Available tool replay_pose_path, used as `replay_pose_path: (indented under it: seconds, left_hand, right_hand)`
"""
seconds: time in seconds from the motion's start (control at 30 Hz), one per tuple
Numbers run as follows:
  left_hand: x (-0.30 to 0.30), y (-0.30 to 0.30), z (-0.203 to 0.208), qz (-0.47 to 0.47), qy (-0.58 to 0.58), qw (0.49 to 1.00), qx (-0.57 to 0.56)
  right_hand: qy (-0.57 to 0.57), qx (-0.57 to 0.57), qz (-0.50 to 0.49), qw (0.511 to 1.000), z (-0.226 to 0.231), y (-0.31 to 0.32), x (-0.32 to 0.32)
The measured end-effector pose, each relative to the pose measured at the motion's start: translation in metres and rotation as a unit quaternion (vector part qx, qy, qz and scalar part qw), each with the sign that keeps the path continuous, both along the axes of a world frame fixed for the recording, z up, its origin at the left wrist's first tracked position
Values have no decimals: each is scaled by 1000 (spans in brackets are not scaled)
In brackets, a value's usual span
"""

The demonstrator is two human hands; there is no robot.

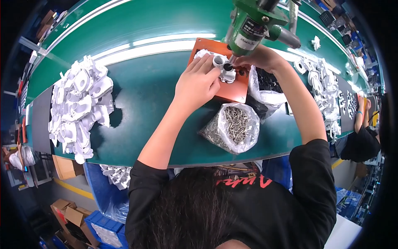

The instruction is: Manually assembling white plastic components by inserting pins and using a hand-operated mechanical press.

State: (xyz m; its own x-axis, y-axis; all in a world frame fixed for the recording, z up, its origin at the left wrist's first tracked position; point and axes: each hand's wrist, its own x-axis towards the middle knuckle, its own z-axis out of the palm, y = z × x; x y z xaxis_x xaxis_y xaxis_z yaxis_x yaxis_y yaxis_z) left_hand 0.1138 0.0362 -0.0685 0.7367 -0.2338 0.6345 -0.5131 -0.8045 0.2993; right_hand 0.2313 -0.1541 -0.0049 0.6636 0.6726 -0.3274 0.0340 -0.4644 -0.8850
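Observation:
A white moulded part (227, 75) with round openings rests on an orange base plate (232, 92). My left hand (197, 84) lies over its left side, fingers and thumb gripping it. Beside the part's upright tube sits a small black piece (227, 67). My right hand (262, 58) reaches in from the right, its fingertips pinched close to that piece under the head of a green machine (248, 35). The machine partly covers these fingers, and what they hold is too small to make out.
White parts are heaped on the left (81, 103) and on the right (322, 85). An open clear bag of metal screws (237, 124) stands near the front edge. Behind it is a bag of black pieces (267, 81). A blue bin (97, 184) stands below the table. Another person (361, 141) works at far right.

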Motion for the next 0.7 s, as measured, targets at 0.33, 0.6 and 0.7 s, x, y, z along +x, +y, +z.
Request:
replay_pose_path:
  seconds: [0.33, 0.6, 0.7]
  left_hand:
    - [2, 0, 1, -6, 0, 1000, -4]
    - [1, 4, 0, -5, -8, 1000, 1]
    - [-3, 6, 0, -1, 7, 1000, -4]
  right_hand:
    - [-19, -52, 98, 994, 11, 7, 6]
    - [-99, -75, 124, 984, 16, 12, 0]
    - [-89, 35, 19, 995, -1, -11, 21]
